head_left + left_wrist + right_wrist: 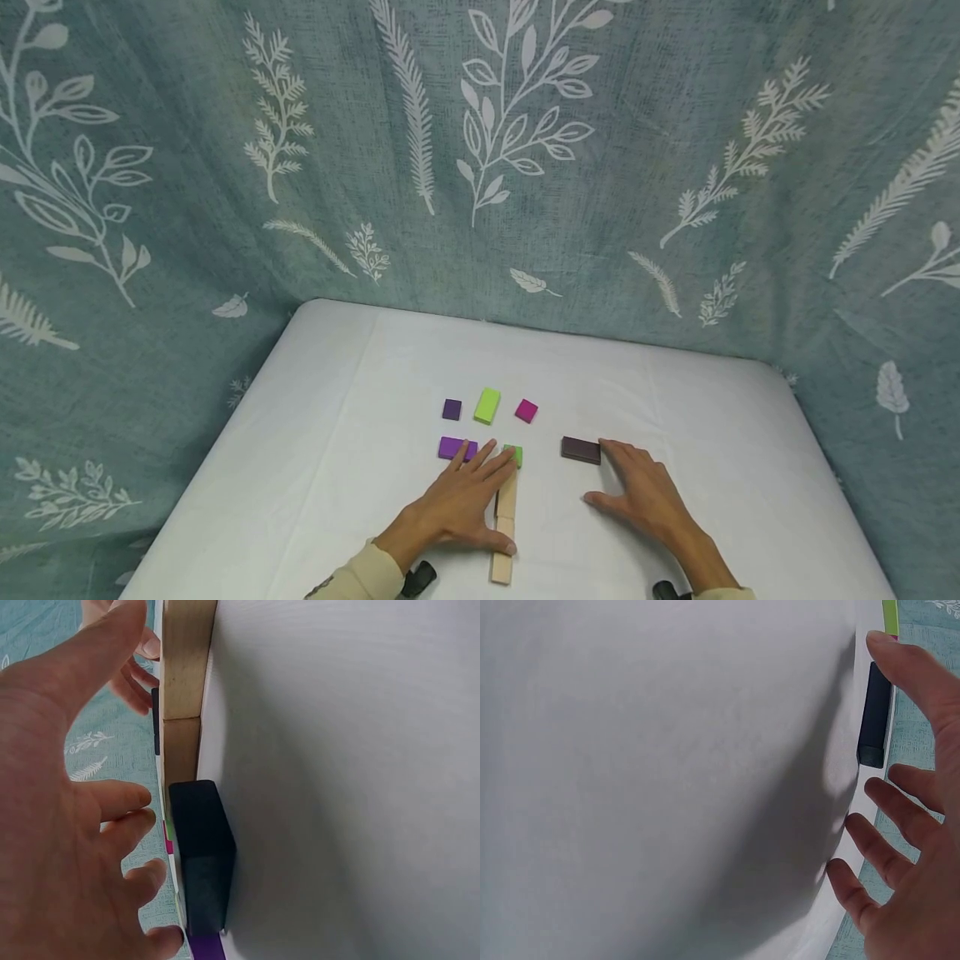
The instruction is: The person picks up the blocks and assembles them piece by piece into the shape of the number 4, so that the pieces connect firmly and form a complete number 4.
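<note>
My left hand spreads its fingers over a row of plain wooden blocks, its thumb across the near part. Past the fingers, a green block peeks out at the far end of the row. A purple block lies by the fingertips. In the left wrist view, a dark teal block lies under this hand, beside the wooden row; the head view hides it. My right hand has thumb and fingers apart, fingertips close to the right end of a dark brown block; whether they touch, I cannot tell.
Farther back lie a small dark purple block, a lime block and a magenta block. They rest on a white-covered table. A blue-green leaf-patterned curtain borders the table's back and sides.
</note>
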The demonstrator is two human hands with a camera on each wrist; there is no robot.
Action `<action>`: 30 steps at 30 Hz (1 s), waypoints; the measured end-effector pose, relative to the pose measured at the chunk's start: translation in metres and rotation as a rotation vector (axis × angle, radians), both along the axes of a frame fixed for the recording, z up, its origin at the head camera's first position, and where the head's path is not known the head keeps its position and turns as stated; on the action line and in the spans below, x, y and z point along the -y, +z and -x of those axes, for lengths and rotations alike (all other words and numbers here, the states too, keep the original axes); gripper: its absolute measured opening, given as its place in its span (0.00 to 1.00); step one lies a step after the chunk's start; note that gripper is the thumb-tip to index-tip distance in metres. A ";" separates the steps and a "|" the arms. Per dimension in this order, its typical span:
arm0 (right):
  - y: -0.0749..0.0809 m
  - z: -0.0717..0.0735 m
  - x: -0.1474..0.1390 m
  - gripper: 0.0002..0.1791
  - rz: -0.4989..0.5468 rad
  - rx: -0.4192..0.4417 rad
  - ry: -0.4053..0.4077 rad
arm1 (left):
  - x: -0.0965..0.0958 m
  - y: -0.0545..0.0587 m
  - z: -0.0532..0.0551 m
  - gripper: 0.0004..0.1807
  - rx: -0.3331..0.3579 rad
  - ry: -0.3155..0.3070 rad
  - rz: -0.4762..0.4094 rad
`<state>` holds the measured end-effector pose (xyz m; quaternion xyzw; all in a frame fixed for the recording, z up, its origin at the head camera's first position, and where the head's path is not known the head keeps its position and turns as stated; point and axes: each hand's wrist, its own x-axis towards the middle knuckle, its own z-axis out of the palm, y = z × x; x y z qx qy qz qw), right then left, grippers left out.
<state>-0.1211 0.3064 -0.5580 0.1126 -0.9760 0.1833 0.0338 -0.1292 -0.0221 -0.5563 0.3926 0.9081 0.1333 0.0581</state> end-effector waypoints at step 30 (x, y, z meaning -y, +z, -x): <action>0.000 0.015 0.004 0.45 -0.021 0.030 -0.022 | -0.003 0.003 0.001 0.61 0.040 0.026 0.044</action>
